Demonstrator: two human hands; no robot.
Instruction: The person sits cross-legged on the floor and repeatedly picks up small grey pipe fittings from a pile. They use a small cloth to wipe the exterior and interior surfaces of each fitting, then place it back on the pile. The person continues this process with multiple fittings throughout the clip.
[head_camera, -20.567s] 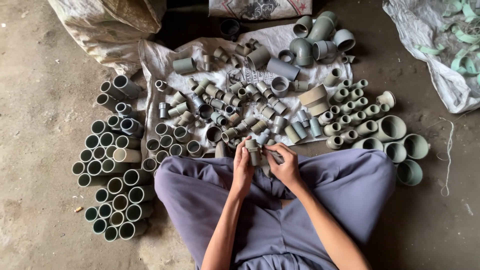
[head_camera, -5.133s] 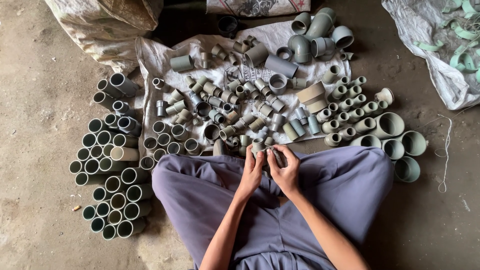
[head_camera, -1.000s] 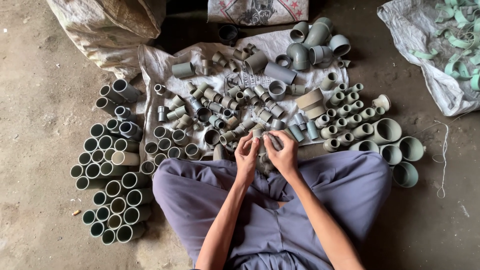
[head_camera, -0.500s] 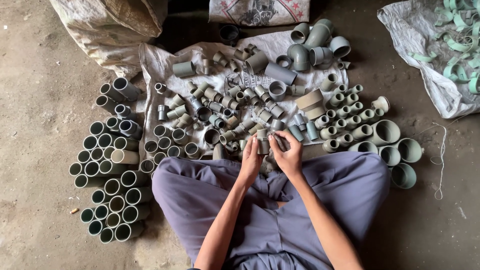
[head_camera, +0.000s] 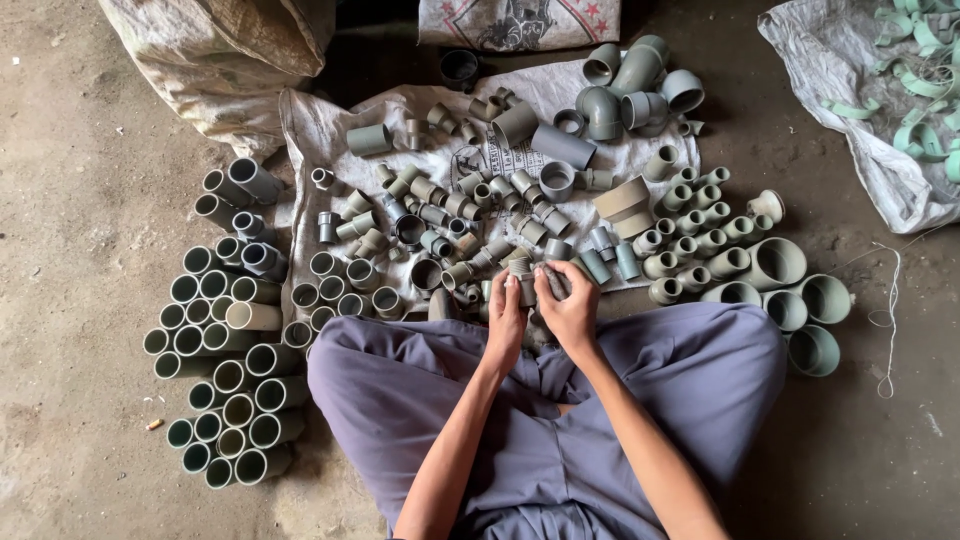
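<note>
At the centre of the frame, above my lap, my left hand and right hand both grip a small grey pipe fitting; more fittings lie on the white sack behind.

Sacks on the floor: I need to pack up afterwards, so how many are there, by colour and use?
Tan sack: 1
Printed white sack: 1
White sack spread under the grey fittings: 1
White sack holding green pieces: 1
Total: 4
</note>
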